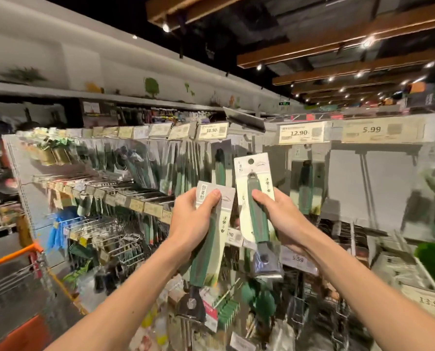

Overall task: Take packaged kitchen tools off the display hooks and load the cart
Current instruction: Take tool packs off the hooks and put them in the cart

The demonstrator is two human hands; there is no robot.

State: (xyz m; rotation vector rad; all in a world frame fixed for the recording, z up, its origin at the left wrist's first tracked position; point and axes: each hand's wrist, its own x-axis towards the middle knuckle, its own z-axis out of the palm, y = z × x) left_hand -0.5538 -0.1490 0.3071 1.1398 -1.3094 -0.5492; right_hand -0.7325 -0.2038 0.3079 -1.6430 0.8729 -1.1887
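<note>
- Left hand [191,219] fingers curl round the left packet [206,252]; its heavy end, hanging below them, could slip out.
- Right hand [282,219] fingers pinch the right packet [259,224]; a loose grip may drop it.
- The cart [8,257] sits left of both; a toss could miss.

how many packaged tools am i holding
2. One pack is in the left hand, the other pack in the right hand beside it. More hang on the display behind, too blurred to count.
</note>
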